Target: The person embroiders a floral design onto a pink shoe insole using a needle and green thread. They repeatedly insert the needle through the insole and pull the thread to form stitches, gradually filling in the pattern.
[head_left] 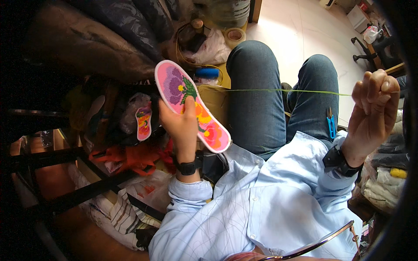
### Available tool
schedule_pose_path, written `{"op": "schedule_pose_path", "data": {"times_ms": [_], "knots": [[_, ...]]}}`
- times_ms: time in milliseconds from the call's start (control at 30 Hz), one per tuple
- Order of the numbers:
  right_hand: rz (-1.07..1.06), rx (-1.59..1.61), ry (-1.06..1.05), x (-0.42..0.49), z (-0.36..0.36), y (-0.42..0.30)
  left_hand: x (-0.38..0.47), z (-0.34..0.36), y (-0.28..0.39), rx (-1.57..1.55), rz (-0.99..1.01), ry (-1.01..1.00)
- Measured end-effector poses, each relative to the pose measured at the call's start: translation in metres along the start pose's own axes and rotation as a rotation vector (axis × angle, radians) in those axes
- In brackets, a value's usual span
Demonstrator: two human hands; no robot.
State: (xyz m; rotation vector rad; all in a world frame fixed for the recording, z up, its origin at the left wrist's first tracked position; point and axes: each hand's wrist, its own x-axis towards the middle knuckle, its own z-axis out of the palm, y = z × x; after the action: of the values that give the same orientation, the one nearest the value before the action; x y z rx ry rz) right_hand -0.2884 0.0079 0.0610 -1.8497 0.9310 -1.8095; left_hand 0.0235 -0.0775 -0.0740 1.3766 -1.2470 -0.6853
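Note:
My left hand grips an embroidered insole, its thumb lying across the stitched face. The insole has a white edge and a pink ground with purple, orange and red flowers and green leaves. A thin green thread stretches nearly level from the insole, over my knees, to my right hand. That hand is raised at the far right, fingers curled in on the thread; whether it also pinches a needle is too small to tell. Blue-handled thread snips rest on my right thigh.
Left of the held insole lies a smaller-looking patterned insole. An orange-red bag and dark frame bars are below it. Beyond my left knee are a tape roll, a plastic bag and a blue roll.

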Motion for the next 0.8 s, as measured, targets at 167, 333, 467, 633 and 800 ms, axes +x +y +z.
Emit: {"op": "schedule_pose_path", "data": {"times_ms": [167,333,467,633,800], "knots": [[0.053,-0.533,0.297,-0.017,0.027,0.003,-0.019,-0.002,0.023,-0.281,-0.029,-0.082],[0.08,-0.532,-0.19,-0.03,0.09,0.017,-0.041,-0.007,0.056,-0.443,-0.068,-0.177],[0.068,-0.387,-0.206,-0.04,0.125,0.027,-0.052,-0.008,0.068,-0.465,-0.093,-0.188],[0.044,-0.36,-0.206,-0.047,0.134,0.033,-0.054,-0.009,0.068,-0.425,0.018,-0.219],[0.043,-0.366,-0.213,-0.049,0.135,0.034,-0.056,-0.01,0.066,-0.416,0.072,-0.228]]}}
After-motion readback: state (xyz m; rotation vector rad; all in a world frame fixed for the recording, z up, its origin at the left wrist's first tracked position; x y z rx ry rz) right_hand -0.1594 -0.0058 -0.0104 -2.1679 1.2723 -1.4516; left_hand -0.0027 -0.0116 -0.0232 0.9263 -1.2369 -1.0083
